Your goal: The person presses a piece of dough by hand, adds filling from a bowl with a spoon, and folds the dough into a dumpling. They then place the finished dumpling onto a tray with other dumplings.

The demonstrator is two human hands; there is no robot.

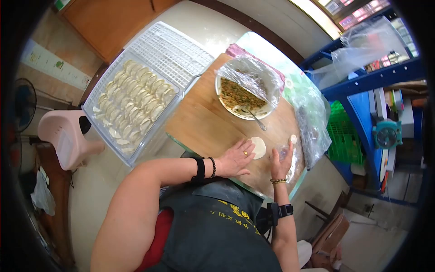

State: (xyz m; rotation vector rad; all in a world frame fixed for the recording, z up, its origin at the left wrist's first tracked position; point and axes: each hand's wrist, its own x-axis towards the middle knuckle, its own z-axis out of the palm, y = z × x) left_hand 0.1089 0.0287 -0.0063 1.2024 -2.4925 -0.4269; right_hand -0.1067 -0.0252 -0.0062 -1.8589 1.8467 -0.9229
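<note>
A round, flat dumpling wrapper (pixel 258 148) lies on the wooden board (pixel 199 118). My left hand (pixel 236 158) rests flat at the wrapper's left edge, fingers stretched and holding nothing. To the right of the wrapper is my right hand (pixel 282 164), its thumb and fingers apart. A small whitish piece, perhaps dough (pixel 293 138), sits by its fingertips; I cannot tell whether they touch. Beyond both hands stands a white bowl of chopped filling (pixel 238 95), partly covered by plastic wrap (pixel 253 77). A metal spoon (pixel 258 121) leans out over the bowl's near rim.
Left of the board, a white plastic tray (pixel 131 159) carries rows of folded dumplings (pixel 131 104). Clear plastic sheeting (pixel 312 122) lies along the board's right side. A pink stool (pixel 68 136) is at far left, with blue shelving (pixel 362 81) and a green crate (pixel 342 136) at right.
</note>
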